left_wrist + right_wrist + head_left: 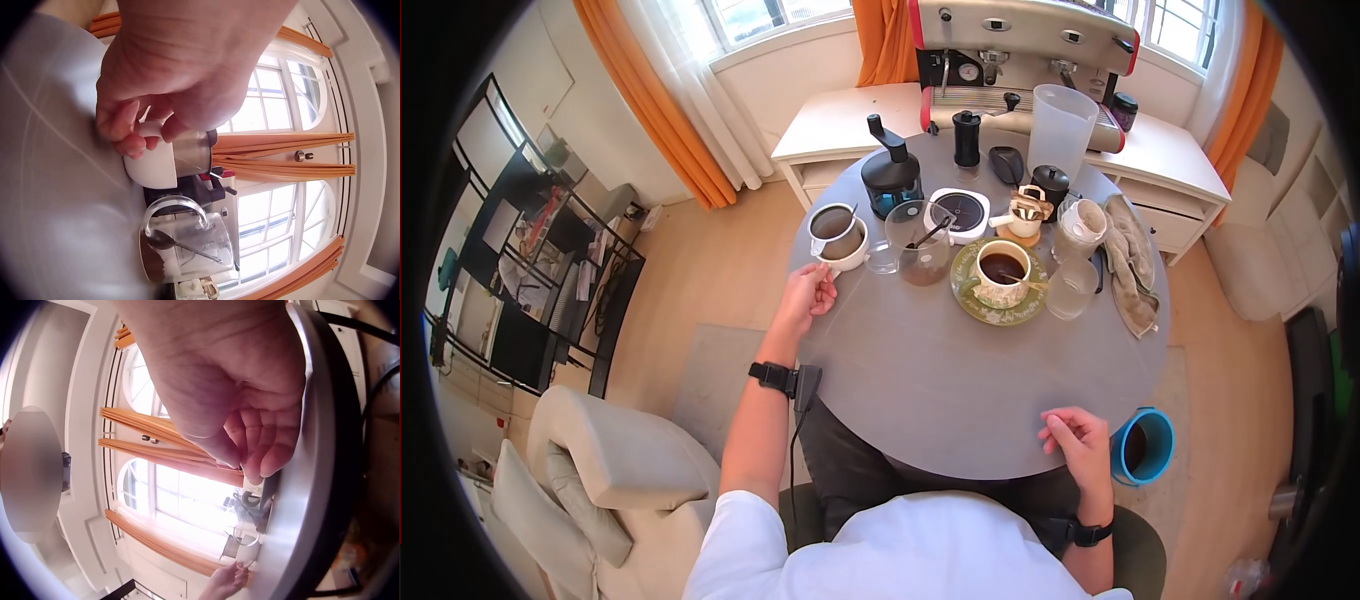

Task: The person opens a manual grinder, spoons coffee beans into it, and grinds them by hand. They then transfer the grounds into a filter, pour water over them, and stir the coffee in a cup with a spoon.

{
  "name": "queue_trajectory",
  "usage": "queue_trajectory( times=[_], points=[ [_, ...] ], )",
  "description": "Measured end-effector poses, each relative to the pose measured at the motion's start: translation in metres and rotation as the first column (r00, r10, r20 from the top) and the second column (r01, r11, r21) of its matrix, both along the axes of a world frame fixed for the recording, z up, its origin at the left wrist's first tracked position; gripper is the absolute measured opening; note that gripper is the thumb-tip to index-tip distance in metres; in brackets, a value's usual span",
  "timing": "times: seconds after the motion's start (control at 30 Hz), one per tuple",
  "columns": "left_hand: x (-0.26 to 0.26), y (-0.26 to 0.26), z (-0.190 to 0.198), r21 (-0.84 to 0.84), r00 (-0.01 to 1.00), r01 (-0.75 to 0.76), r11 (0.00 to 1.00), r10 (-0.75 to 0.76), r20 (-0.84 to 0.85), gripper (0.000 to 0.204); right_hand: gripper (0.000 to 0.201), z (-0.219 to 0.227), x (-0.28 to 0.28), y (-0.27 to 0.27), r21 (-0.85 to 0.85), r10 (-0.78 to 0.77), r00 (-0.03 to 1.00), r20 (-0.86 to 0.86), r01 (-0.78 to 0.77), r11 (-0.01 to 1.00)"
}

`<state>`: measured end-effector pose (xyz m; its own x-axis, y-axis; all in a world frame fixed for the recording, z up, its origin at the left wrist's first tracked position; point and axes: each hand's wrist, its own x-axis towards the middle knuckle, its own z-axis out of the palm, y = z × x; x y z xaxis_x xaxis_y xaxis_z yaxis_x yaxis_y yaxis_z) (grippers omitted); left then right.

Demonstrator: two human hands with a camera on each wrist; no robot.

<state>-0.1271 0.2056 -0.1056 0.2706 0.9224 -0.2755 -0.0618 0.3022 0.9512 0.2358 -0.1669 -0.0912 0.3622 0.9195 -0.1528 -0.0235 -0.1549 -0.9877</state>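
My left hand (805,298) pinches the handle of a white cup (153,165) at the table's left side. A metal vessel (832,228) sits at the cup's mouth with a thin handle or spoon rising from it. Close to the cup stands a clear glass jug (187,250) with a dark spoon (164,239) and some brown contents. My right hand (1078,440) is at the table's near right edge, its fingers loosely curled around nothing. A patterned cup of dark coffee (1003,272) rests on a green saucer (980,313), away from both hands.
Behind the jug are a black-topped grinder (892,180) and a round scale (958,216). Clear glasses (1072,290) and a crumpled cloth (1130,265) lie to the right. An espresso machine (1020,60) stands beyond the table; a blue bucket (1157,470) is below its right edge.
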Motion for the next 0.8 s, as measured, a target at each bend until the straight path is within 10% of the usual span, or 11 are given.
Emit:
queue_trajectory(
  times=[0.57, 0.67, 0.73, 0.8],
  points=[
    [0.039, 0.007, 0.006, -0.013, 0.994, 0.095, 0.995, -0.095, -0.055, 0.028, 0.015, 0.0, 0.007, 0.003, -0.062, 0.056, 0.997, 0.055, -0.053, 0.997],
    [0.04, 0.01, 0.004, 0.002, 0.989, 0.124, 0.992, -0.123, -0.079, 0.029, 0.017, 0.024, 0.038, 0.014, -0.027, 0.102, 0.973, 0.208, -0.098, 0.995],
    [0.042, 0.009, 0.006, 0.018, 0.985, 0.154, 0.988, -0.152, -0.087, 0.03, 0.021, 0.044, 0.074, 0.034, 0.091, -0.047, 0.767, 0.64, -0.016, 0.996],
    [0.041, 0.003, 0.008, 0.018, 0.987, 0.118, 0.993, -0.116, -0.113, 0.028, 0.027, 0.044, 0.12, 0.065, 0.243, -0.237, 0.71, 0.663, 0.095, 0.965]
  ],
)
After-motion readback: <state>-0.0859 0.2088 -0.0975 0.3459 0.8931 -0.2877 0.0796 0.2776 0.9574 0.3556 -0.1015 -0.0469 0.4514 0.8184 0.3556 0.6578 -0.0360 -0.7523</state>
